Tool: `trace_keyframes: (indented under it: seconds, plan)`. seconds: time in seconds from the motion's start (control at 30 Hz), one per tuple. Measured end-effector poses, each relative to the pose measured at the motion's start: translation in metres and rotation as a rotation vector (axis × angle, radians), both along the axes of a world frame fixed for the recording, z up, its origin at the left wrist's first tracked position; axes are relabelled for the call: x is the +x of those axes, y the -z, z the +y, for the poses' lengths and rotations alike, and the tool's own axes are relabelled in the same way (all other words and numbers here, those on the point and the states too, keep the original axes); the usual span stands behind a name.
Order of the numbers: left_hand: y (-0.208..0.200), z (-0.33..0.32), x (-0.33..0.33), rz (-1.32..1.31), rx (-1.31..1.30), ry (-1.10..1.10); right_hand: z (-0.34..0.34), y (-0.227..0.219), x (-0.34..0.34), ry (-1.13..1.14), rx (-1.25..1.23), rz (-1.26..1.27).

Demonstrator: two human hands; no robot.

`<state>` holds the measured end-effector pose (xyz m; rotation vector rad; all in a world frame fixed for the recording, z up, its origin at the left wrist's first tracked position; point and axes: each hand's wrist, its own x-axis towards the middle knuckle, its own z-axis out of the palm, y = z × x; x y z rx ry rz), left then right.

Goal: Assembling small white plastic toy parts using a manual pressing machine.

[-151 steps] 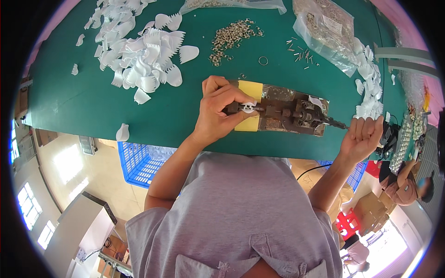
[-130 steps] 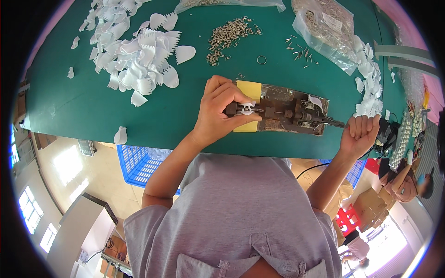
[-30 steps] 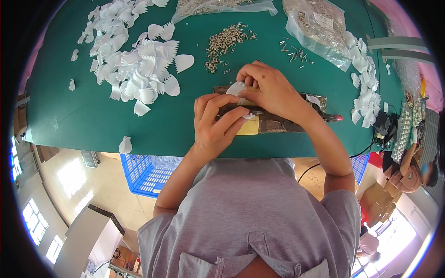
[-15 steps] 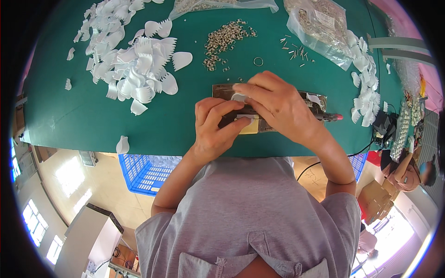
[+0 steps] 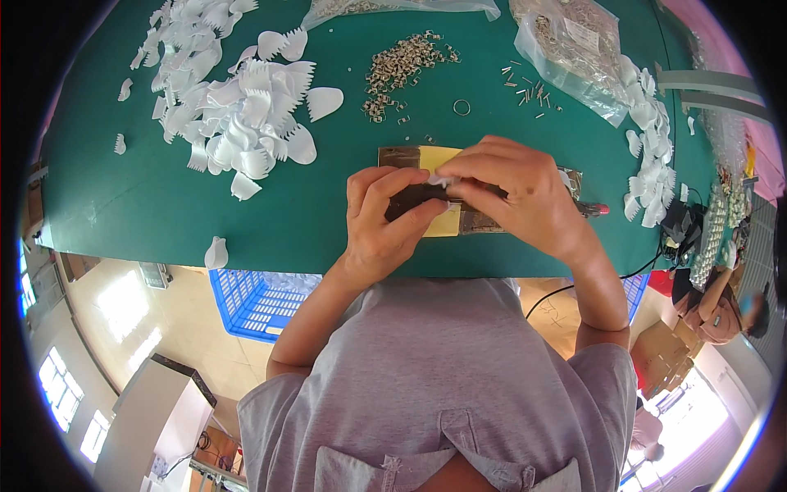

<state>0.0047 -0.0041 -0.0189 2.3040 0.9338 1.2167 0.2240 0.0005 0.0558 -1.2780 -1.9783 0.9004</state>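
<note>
A small white toothed plastic piece [image 5: 441, 179] sits between my hands, blurred and partly covered by fingers. My right hand [image 5: 525, 193] pinches it from the right with thumb and fingers. From the left, my left hand [image 5: 384, 211] has its index fingertip at the piece's edge, its thumb lower beside the yellow strip. Whether the left fingers grip it or only steady it is hard to see. Below lies a dark, flat metal block [image 5: 399, 157] with a yellow strip [image 5: 443, 225] across it. A red-tipped handle [image 5: 601, 210] sticks out at its right end.
White toothed pieces [image 5: 246, 115] are heaped at left, others [image 5: 652, 156] at right. Small metal springs [image 5: 402, 70] are piled ahead, near a metal ring [image 5: 461, 107] and loose pins [image 5: 537, 94]. A bag of metal parts [image 5: 570, 49] lies behind. Blue baskets [image 5: 246, 307] stand below the table.
My right hand has shifted slightly right and down with the white piece, uncovering the upper part of the yellow strip. My left hand has stayed nearly in place.
</note>
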Motion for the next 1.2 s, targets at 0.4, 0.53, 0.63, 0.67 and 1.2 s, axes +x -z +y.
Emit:
trace_keyframes:
  seconds: [0.4,0.53,0.63,0.67,1.2]
  plan:
    - [0.005,0.006,0.000,-0.045,-0.055,0.065,-0.016,0.013,-0.006,0.063,0.021,-0.044]
    - [0.003,0.007,-0.002,-0.032,-0.073,0.086,-0.027,0.003,-0.001,0.010,0.270,-0.222]
    - [0.004,0.006,-0.002,-0.047,-0.100,0.093,-0.032,0.009,-0.004,0.017,0.362,-0.310]
    - [0.004,0.006,-0.002,-0.052,-0.106,0.093,-0.033,0.010,-0.006,0.018,0.361,-0.311]
    - [0.003,0.009,-0.005,-0.010,-0.079,0.116,-0.023,-0.018,0.011,0.237,0.289,-0.536]
